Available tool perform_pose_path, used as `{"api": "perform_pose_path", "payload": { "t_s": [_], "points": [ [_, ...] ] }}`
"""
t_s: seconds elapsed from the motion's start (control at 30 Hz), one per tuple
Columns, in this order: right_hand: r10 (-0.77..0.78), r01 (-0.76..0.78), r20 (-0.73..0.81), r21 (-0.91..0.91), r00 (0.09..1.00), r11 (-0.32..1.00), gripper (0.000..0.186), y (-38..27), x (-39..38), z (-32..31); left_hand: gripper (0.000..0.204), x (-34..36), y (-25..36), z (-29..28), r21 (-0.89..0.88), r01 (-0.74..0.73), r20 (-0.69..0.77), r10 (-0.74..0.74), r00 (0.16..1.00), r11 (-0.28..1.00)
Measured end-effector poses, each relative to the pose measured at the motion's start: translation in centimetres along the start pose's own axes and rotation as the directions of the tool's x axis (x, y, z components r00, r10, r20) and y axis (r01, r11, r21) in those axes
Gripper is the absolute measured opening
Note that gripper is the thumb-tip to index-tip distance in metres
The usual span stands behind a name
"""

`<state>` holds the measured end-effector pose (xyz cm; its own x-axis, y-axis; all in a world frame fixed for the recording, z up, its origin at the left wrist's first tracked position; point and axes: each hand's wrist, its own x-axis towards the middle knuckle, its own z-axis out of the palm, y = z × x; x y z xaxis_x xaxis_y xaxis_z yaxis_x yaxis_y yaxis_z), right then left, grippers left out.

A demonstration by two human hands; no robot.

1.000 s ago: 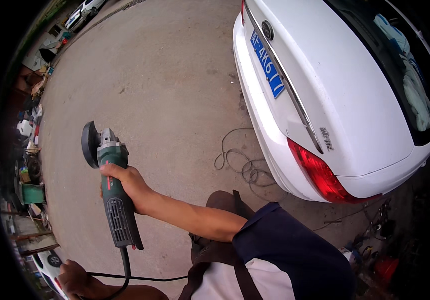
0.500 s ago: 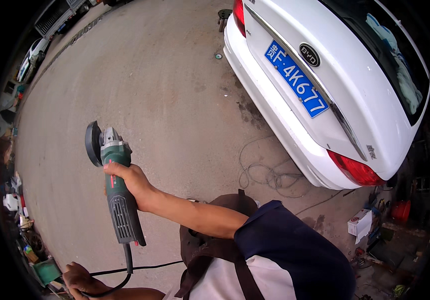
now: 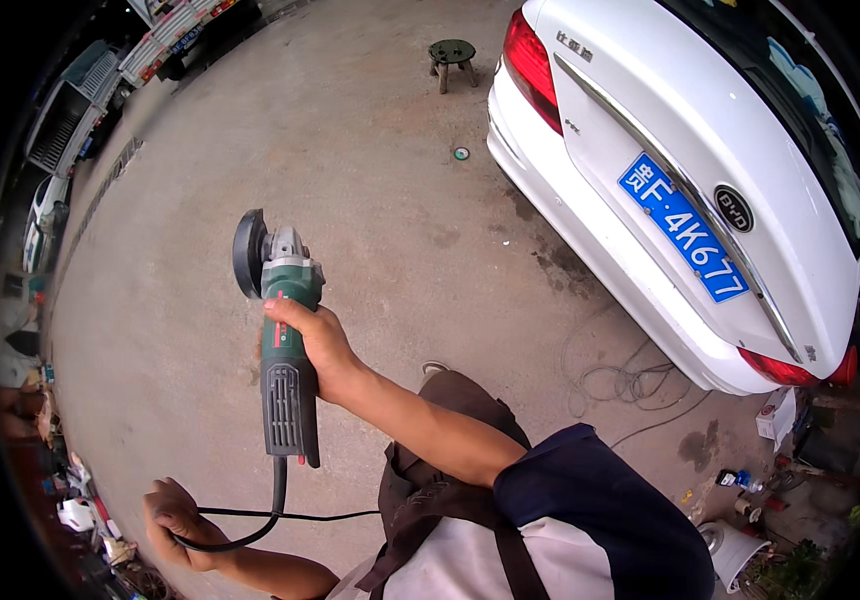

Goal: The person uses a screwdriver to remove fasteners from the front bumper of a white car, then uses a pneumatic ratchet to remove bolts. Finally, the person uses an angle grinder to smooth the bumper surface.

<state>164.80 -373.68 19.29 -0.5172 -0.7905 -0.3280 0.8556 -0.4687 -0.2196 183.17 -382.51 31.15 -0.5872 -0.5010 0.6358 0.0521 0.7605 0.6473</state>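
Note:
My right hand (image 3: 330,350) is wrapped round the green and black body of an angle grinder (image 3: 292,400). The tool is held upright in the picture, its grey metal head at the top and a dark round disc with guard on the left side of that head. A black power cord (image 3: 279,490) leaves its lower end and curves down to my left hand (image 3: 176,522). There the fingers are closed round the cord, low on the left. Part of the cord runs on to the right, behind my brown apron (image 3: 450,410).
A white car (image 3: 590,210) stands rear-on at the right. Loose cable (image 3: 625,382) lies by its bumper. Ahead are a low round stool (image 3: 452,60) and a small disc (image 3: 461,153) on the concrete floor. Clutter lines the left side; a white box (image 3: 777,418) stands at right.
The grinder now appears farther right and slightly higher, still in my right hand. My view has shifted, showing more of the stool and the parked trucks. My left hand keeps the cord.

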Motion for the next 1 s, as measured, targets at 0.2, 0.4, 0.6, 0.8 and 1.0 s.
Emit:
{"api": "perform_pose_path", "payload": {
  "t_s": [0.2,0.4,0.6,0.8,1.0],
  "points": [
    [-0.078,0.078,-0.030,-0.004,0.996,0.997,0.032,-4.8,9.9,0.6,0.047,7.6,-7.4,5.1,0.105,0.025,0.102,-0.036,0.994,0.994],
    [-0.167,0.157,-0.040,-0.185,0.985,0.970,0.029,-7.9,19.9,-3.0,0.044,7.9,-17.5,10.7,0.203,0.343,0.143,-0.375,0.916,0.917],
    [-0.095,0.096,0.025,-0.451,0.995,0.888,0.028,-7.0,35.2,0.3,0.045,9.0,-29.2,10.9,0.413,0.638,-0.086,-0.670,0.737,0.650],
    [0.142,-0.003,0.220,-0.534,0.965,0.845,0.030,-7.8,45.7,2.1,0.026,5.9,-30.9,17.6,0.686,0.686,-0.021,-0.936,0.353,0.243],
    [0.693,-0.120,0.418,-0.802,0.588,0.586,0.033,-1.2,58.0,9.1,0.063,8.8,-33.1,29.7,0.389,0.898,-0.234,-0.920,0.314,0.208]
  ]
}}
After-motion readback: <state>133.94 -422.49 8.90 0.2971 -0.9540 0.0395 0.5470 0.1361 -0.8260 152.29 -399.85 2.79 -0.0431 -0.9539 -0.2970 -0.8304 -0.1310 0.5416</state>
